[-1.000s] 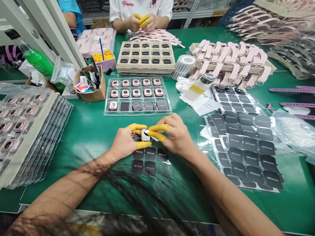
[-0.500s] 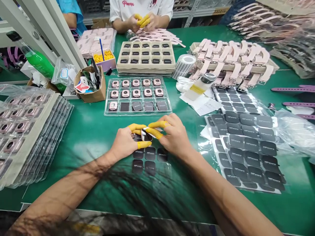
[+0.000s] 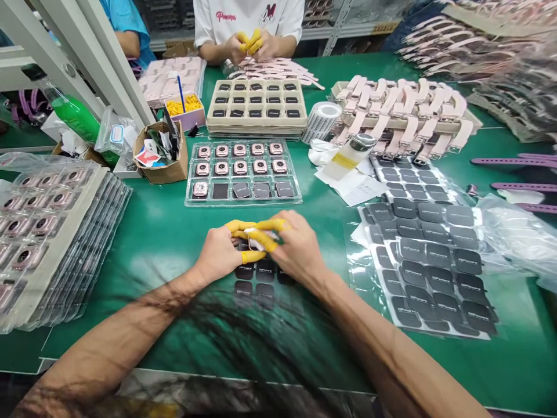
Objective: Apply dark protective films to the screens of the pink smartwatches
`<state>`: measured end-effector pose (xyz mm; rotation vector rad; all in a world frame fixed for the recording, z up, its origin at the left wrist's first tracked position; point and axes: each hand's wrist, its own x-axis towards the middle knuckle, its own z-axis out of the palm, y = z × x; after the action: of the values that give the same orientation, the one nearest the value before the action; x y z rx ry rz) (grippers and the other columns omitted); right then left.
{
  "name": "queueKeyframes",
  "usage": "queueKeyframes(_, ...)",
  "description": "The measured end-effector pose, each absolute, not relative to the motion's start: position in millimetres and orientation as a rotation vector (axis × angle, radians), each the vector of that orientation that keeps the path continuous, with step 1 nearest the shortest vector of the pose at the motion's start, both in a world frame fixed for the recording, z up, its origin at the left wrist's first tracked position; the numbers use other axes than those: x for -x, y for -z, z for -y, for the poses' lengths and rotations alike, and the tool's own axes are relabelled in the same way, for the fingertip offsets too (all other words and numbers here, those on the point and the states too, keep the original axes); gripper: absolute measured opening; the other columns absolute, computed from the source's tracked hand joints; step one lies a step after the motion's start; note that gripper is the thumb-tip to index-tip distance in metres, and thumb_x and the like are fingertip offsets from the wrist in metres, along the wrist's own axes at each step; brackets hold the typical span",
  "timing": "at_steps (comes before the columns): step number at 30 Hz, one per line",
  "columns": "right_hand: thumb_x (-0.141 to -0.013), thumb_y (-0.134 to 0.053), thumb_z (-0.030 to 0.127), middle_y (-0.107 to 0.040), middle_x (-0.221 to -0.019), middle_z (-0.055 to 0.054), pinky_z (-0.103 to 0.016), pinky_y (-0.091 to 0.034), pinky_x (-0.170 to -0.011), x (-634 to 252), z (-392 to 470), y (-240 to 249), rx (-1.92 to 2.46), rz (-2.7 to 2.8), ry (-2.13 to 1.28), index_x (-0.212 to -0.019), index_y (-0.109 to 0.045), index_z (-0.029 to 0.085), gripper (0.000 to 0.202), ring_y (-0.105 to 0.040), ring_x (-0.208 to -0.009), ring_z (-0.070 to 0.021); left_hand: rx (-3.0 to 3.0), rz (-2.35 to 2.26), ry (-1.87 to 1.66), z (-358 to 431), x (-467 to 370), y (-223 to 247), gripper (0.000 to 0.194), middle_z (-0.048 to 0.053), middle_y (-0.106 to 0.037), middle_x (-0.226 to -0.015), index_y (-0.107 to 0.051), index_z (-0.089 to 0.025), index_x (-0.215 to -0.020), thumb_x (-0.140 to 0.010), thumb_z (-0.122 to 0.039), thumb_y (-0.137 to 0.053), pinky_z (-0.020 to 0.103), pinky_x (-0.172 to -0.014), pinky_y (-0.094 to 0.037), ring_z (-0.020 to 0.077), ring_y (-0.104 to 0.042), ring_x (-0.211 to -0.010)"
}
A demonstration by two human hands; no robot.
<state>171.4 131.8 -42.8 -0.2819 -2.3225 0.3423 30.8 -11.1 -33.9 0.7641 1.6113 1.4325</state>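
Yellow finger covers are on both hands. My left hand [image 3: 221, 251] grips a small watch case [image 3: 249, 237] by its edges, thumb below and fingers above. Across its face lies my right hand [image 3: 298, 244], fingers pinched round a white cloth [image 3: 270, 234]; they hide most of the case. Just beneath the hands is a sheet of black square stickers [image 3: 265, 270] on the green table [image 3: 165, 232]. Beyond them sits a clear tray [image 3: 243, 202] with pink watch cases in two rows and, in the front row, one case and several dark squares.
Stacked trays of watches [image 3: 65, 249] stand at left, a cardboard box [image 3: 163, 171] behind them. More sticker sheets [image 3: 435, 261], a bottle [image 3: 350, 157] and pink straps [image 3: 404, 113] are at right. Across the table a person [image 3: 250, 35] works near a beige tray [image 3: 256, 125].
My right hand has moved slightly left and over the watch case, which is now mostly covered. My left hand keeps its hold. The view has shifted slightly.
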Motion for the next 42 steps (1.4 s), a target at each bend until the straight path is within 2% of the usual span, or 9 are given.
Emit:
queueKeyframes(5, -0.102, -0.055, 0.024, -0.070, -0.108, -0.017, -0.044, -0.046, -0.077, -187, -142, 39, 0.674, 2.361, -0.068, -0.097, -0.074, 0.015, 0.022, -0.057, -0.098, -0.0304, -0.801, -1.726, -1.421, 12, -29, 28, 0.060, 0.009, -0.081, -0.105, -0.075, -0.016, -0.112, -0.057, -0.025, -0.098, 0.041, -0.099, -0.062, 0.0251, -0.077, -0.101)
queueKeyframes(11, -0.093, -0.057, 0.014, -0.072, -0.109, -0.006, -0.034, -0.060, -0.081, -185, -110, 37, 0.381, 2.270, -0.927, -0.113, -0.069, 0.023, 0.026, -0.071, -0.097, -0.0189, -0.871, -1.545, -1.595, 13, -26, 33, 0.072, 0.011, -0.079, -0.114, -0.073, -0.015, -0.113, -0.049, -0.031, -0.103, 0.041, -0.101, -0.061, 0.0273, -0.077, -0.107)
queueKeyframes(18, -0.087, -0.069, 0.036, -0.076, -0.101, -0.004, -0.039, -0.062, -0.092, -182, -122, 37, 0.796, 2.057, -1.553, -0.116, -0.072, 0.024, 0.032, -0.074, -0.093, -0.0192, -1.133, -1.724, -1.598, 17, -26, 35, 0.055, 0.012, -0.080, -0.111, -0.075, -0.015, -0.109, -0.061, -0.033, -0.097, 0.040, -0.098, -0.063, 0.0257, -0.078, -0.102)
queueKeyframes(22, -0.090, -0.063, 0.042, -0.077, -0.101, -0.006, -0.039, -0.062, -0.089, -183, -123, 32, 0.795, 2.129, -1.590, -0.111, -0.074, 0.022, 0.031, -0.073, -0.093, -0.0196, -1.212, -1.732, -1.600, 18, -26, 37, 0.053, 0.011, -0.080, -0.111, -0.076, -0.016, -0.110, -0.064, -0.032, -0.096, 0.038, -0.100, -0.064, 0.0250, -0.078, -0.103)
queueKeyframes(28, -0.082, -0.069, 0.036, -0.076, -0.090, -0.005, -0.031, -0.059, -0.071, -181, -120, 28, 0.734, 2.154, -1.446, -0.100, -0.075, 0.019, 0.025, -0.070, -0.076, -0.0164, -1.144, -1.644, -1.572, 18, -28, 30, 0.054, 0.013, -0.079, -0.119, -0.076, -0.016, -0.110, -0.062, -0.030, -0.098, 0.043, -0.108, -0.061, 0.0289, -0.076, -0.115)
queueKeyframes(32, -0.087, -0.064, 0.037, -0.080, -0.100, -0.006, -0.032, -0.059, -0.076, -181, -120, 25, 0.763, 2.168, -1.377, -0.086, -0.075, 0.021, 0.020, -0.074, -0.085, -0.0189, -1.155, -1.496, -1.556, 18, -26, 27, 0.052, 0.014, -0.078, -0.122, -0.076, -0.016, -0.107, -0.061, -0.027, -0.099, 0.044, -0.116, -0.056, 0.0319, -0.068, -0.131)
queueKeyframes(36, -0.088, -0.063, 0.038, -0.081, -0.107, -0.004, -0.034, -0.058, -0.086, -182, -119, 20, 0.784, 2.184, -1.416, -0.091, -0.079, 0.023, 0.021, -0.076, -0.098, -0.0212, -1.148, -1.471, -1.540, 17, -25, 29, 0.056, 0.014, -0.079, -0.121, -0.077, -0.016, -0.108, -0.058, -0.027, -0.100, 0.043, -0.110, -0.060, 0.0311, -0.074, -0.121)
queueKeyframes(39, -0.085, -0.066, 0.039, -0.080, -0.098, -0.004, -0.032, -0.057, -0.081, -181, -120, 17, 0.862, 2.137, -1.483, -0.096, -0.076, 0.021, 0.023, -0.076, -0.091, -0.0210, -1.141, -1.509, -1.515, 18, -26, 30, 0.057, 0.014, -0.079, -0.117, -0.078, -0.016, -0.108, -0.057, -0.028, -0.100, 0.041, -0.103, -0.063, 0.0295, -0.077, -0.111)
queueKeyframes(42, -0.085, -0.064, 0.041, -0.078, -0.090, -0.002, -0.029, -0.055, -0.076, -181, -121, 15, 0.848, 2.108, -1.494, -0.093, -0.072, 0.020, 0.023, -0.074, -0.084, -0.0192, -1.175, -1.554, -1.460, 19, -26, 28, 0.054, 0.014, -0.079, -0.118, -0.080, -0.017, -0.107, -0.057, -0.029, -0.099, 0.044, -0.111, -0.058, 0.0315, -0.074, -0.119)
